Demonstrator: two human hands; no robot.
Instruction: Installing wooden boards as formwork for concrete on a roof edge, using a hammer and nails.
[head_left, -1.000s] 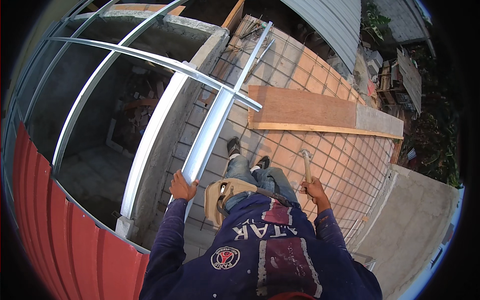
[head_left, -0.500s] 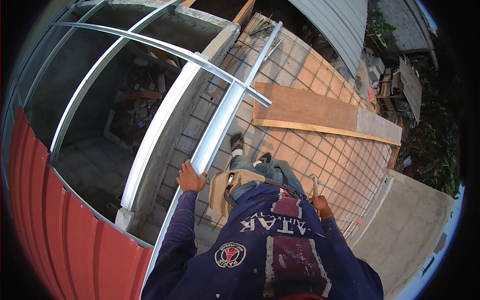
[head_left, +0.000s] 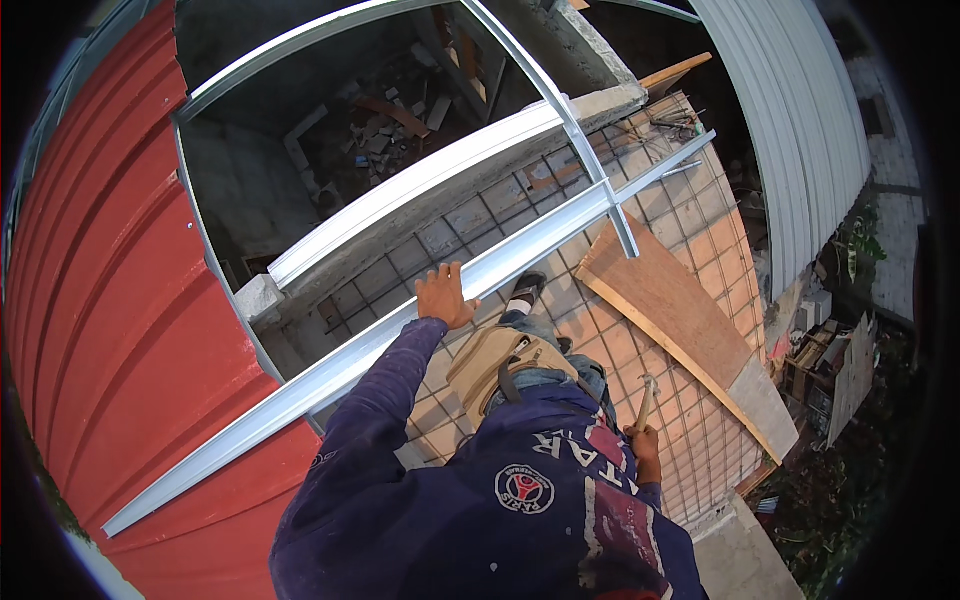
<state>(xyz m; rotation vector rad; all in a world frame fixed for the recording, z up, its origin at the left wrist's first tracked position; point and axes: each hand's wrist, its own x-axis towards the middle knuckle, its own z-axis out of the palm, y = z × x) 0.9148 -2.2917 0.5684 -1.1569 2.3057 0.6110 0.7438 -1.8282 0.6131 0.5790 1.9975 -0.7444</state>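
Observation:
A long silver metal channel (head_left: 545,240) runs slantwise past me, its lower left end lying over red roof sheeting (head_left: 130,300). My left hand (head_left: 445,297) grips it near the middle, fingers over its far edge. Down by my right side, my right hand (head_left: 643,442) is closed around the wooden handle of a hammer (head_left: 646,400), its head upward. Farther along, a narrower metal purlin (head_left: 575,125) crosses the channel. My tan waist bag (head_left: 490,365) hangs just below the left hand.
Beyond the channel, a concrete wall (head_left: 615,98) topped by a white metal beam (head_left: 420,190) borders a deep opening with rubble. Underfoot lies a rebar grid (head_left: 700,440) over boards. A plywood panel (head_left: 670,290) lies to the right, and corrugated grey roofing (head_left: 790,120) stands beyond.
My view has turned left, bringing more red roofing and the channel's near end into sight. My left hand stays on the channel; the hammer remains in my right.

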